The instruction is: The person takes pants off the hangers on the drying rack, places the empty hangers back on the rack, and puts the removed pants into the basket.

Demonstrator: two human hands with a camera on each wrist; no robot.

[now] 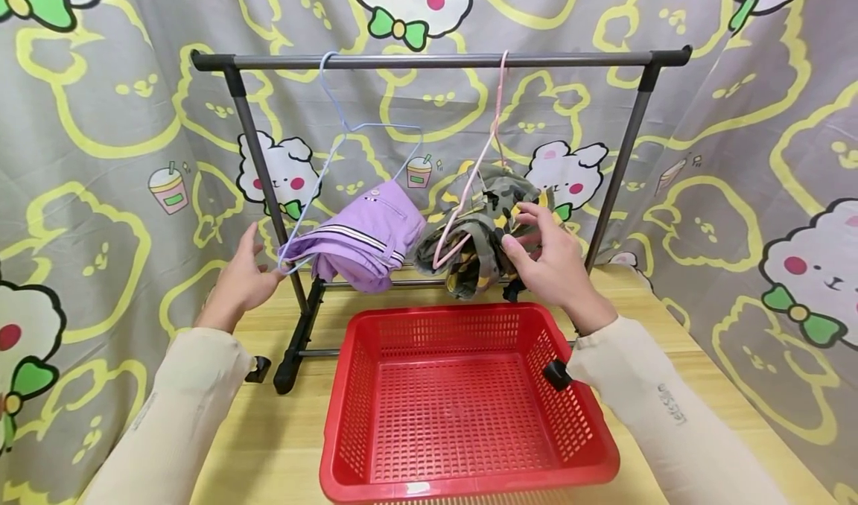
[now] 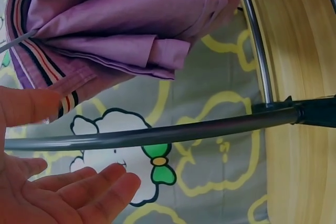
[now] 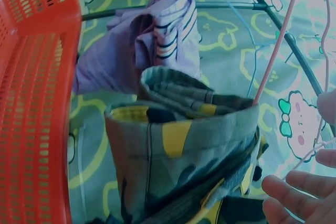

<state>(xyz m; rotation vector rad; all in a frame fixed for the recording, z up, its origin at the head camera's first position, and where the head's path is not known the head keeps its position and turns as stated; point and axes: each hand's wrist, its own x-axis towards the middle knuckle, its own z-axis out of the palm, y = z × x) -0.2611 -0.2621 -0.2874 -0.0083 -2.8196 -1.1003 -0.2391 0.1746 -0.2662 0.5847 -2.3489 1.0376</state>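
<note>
Folded purple trousers (image 1: 372, 229) hang on a light blue hanger (image 1: 389, 125) at the left of the rack. My left hand (image 1: 244, 281) is at the hanger's left corner, thumb against or just beside the striped waistband, the other fingers spread apart from the cloth. To the right, folded camouflage trousers (image 1: 512, 188) in grey, black and yellow hang on a pink hanger (image 1: 477, 164). By their right side is my right hand (image 1: 553, 263), its fingers loosely bent. The right wrist view shows those fingers (image 3: 299, 190) beside the cloth, with nothing gripped.
Both hangers hook over the grey bar (image 1: 415, 62) of a metal rack standing on a wooden table (image 1: 302, 430). In front of the rack sits a red perforated basket (image 1: 462, 415). A grey patterned curtain (image 1: 737, 192) surrounds the table's back and sides.
</note>
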